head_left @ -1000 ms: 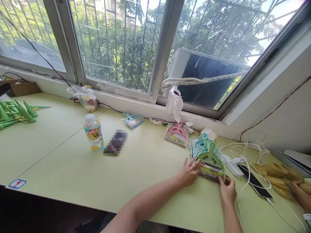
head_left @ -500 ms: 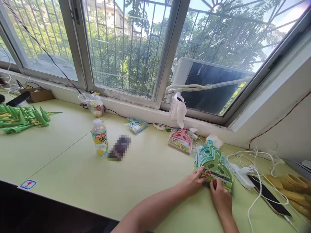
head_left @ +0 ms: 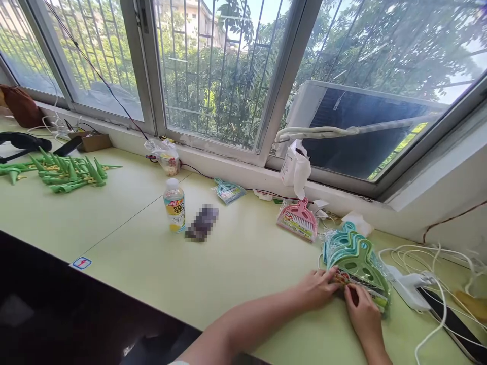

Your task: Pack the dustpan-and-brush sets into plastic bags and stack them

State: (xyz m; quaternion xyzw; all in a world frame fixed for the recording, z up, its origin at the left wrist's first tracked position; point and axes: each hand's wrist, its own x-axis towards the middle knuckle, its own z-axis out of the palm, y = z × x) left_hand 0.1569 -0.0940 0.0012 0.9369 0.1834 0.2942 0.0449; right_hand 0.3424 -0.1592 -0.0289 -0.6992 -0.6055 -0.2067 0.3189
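Note:
A green dustpan (head_left: 355,262) in clear plastic packaging, with a printed label and a brush, lies on top of a stack of teal dustpans (head_left: 338,238) at the right. My left hand (head_left: 318,289) grips the left end of its lower edge, thumb and fingers closed at the packaging. Beside it, my right hand (head_left: 363,308) pinches the same lower edge nearer the middle. The fingertips of both hands are partly hidden. Just left of the stack lies a packaged pink dustpan with a brush (head_left: 299,219).
A drink bottle (head_left: 175,207) stands left of a blurred-out object (head_left: 202,223). By the window lies another teal dustpan (head_left: 229,191). Green cone-shaped parts (head_left: 72,172) are heaped at the far left. White cables, a power strip (head_left: 409,288) and a phone (head_left: 452,322) lie at the right.
The camera has turned a little left, so everything sits further right in view. Both hands stay at the green dustpan's lower edge; the right hand's fingers have shifted slightly.

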